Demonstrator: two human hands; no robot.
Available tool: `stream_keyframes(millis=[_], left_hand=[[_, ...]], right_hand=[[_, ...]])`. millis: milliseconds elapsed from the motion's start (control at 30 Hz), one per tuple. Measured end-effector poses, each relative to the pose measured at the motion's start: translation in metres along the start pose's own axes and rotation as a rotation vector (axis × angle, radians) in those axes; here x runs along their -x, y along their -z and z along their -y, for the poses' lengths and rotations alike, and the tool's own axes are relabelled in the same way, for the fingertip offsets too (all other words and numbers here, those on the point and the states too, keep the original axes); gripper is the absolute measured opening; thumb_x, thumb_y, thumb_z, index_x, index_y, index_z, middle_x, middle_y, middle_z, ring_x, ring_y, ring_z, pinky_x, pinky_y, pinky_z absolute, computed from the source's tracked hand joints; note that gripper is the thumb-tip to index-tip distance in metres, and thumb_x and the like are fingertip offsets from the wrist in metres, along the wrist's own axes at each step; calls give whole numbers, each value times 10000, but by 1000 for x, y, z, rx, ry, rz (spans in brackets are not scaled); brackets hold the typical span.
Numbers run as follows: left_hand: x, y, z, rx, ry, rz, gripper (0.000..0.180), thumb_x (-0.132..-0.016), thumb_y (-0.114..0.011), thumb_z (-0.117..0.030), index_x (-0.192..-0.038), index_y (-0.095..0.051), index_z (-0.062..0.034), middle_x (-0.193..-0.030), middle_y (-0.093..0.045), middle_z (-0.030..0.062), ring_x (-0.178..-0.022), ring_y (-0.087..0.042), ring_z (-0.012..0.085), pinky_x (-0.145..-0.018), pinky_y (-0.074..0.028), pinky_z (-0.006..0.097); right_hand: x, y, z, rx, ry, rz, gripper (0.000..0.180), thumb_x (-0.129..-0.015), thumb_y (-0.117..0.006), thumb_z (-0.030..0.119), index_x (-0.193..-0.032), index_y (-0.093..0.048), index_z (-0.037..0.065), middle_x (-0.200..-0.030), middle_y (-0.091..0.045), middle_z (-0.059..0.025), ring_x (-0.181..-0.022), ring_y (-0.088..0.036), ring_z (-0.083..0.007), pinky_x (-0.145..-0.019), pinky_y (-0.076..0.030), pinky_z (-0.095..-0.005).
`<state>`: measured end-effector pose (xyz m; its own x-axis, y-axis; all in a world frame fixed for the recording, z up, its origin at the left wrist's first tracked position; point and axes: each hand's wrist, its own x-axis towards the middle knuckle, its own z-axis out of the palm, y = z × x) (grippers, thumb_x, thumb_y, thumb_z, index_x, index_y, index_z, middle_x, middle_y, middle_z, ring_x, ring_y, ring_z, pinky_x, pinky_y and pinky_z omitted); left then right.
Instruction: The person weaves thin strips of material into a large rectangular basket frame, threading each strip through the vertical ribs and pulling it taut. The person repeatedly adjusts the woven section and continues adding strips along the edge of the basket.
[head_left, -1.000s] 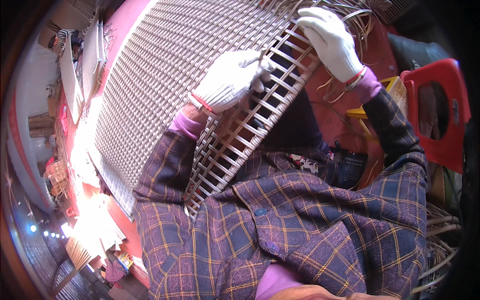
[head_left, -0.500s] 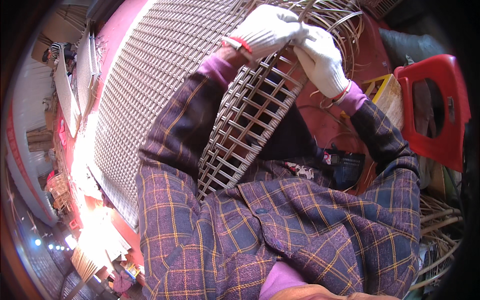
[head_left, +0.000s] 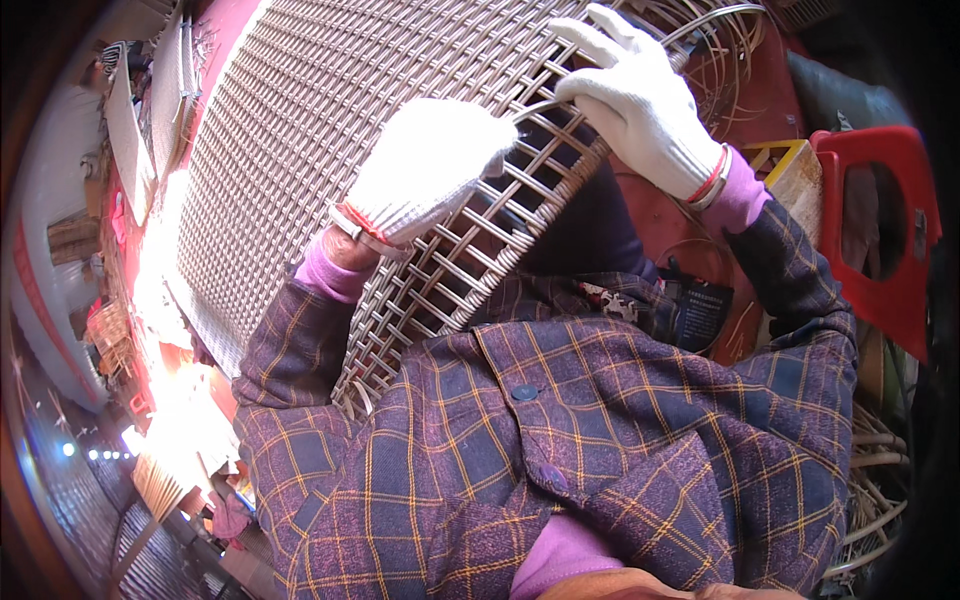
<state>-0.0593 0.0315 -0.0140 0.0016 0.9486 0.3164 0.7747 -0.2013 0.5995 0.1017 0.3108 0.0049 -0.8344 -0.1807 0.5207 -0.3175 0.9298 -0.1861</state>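
A large woven panel [head_left: 330, 110] of grey-brown rattan-like strands rests against my lap, tightly woven at left. Toward its wrapped rim [head_left: 545, 215] the weave opens into a wide grid. My left hand [head_left: 430, 170], in a white knit glove, is closed over the panel and pinches a thin strand [head_left: 537, 108]. That strand runs across the open grid to my right hand [head_left: 640, 115], also gloved. The right hand's fingers are stretched and spread above the rim, its thumb beside the strand. Whether the thumb presses on it is hard to see.
Loose strands [head_left: 735, 60] coil beyond my right hand. A red plastic chair [head_left: 880, 240] stands at right beside a yellow-edged wooden box [head_left: 800, 185]. More cut strands [head_left: 875, 490] lie at lower right. Flat panels [head_left: 165, 110] lean at far left.
My hands were together at the panel's far rim. The left has drawn back toward the lower left, pulling the strand; the right has spread its fingers. The panel has shifted slightly.
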Motion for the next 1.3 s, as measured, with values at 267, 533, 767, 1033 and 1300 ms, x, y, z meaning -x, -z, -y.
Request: stream_keyframes(millis=[267, 533, 767, 1033, 1300], left_hand=[[-1, -6, -20, 206, 268, -133, 261, -1085, -649, -241, -1269, -766, -98, -1176, -780, 124, -1070, -749, 226, -867, -609, 339], [-42, -14, -37, 885, 651, -95, 295, -1105, -679, -296, -1078, -775, -18, -766, -683, -3, -527, -536, 39, -463, -427, 194], [-63, -16, -59, 986, 1111, -187, 344, -1115, -648, -278, -999, -751, 29, -686, -620, -20, -489, -520, 49, -448, -432, 201], [-59, -27, -50, 1113, 994, -264, 324, -1137, -605, -250, -1048, -743, 30, -730, -623, -16, -574, -558, 57, -519, -447, 208], [-36, -14, -36, 296, 375, -185, 279, -1078, -694, -222, -1223, -731, 14, -1055, -757, 44, -854, -712, 99, -682, -595, 252]], right_hand=[[-3, -15, -21, 20, 93, 108, 205, -825, -746, 204, -1009, -808, 139, -1483, -617, -262, -1393, -521, -573, -1071, -444, -650], [-8, -19, -31, 18, 161, 161, 223, -831, -728, 236, -1024, -808, 157, -1487, -604, -250, -1336, -547, -513, -988, -476, -618], [-18, -18, -30, -39, 198, 188, 199, -820, -719, 242, -985, -800, 166, -1395, -636, -199, -1217, -579, -412, -895, -500, -546], [-26, -15, -41, -90, 204, 246, 95, -872, -732, 166, -927, -779, 104, -1385, -670, -167, -1266, -601, -389, -988, -497, -524], [-15, -8, -73, -303, 96, 53, 97, -892, -728, 111, -949, -766, 41, -1193, -738, -171, -1121, -680, -371, -901, -558, -483]])
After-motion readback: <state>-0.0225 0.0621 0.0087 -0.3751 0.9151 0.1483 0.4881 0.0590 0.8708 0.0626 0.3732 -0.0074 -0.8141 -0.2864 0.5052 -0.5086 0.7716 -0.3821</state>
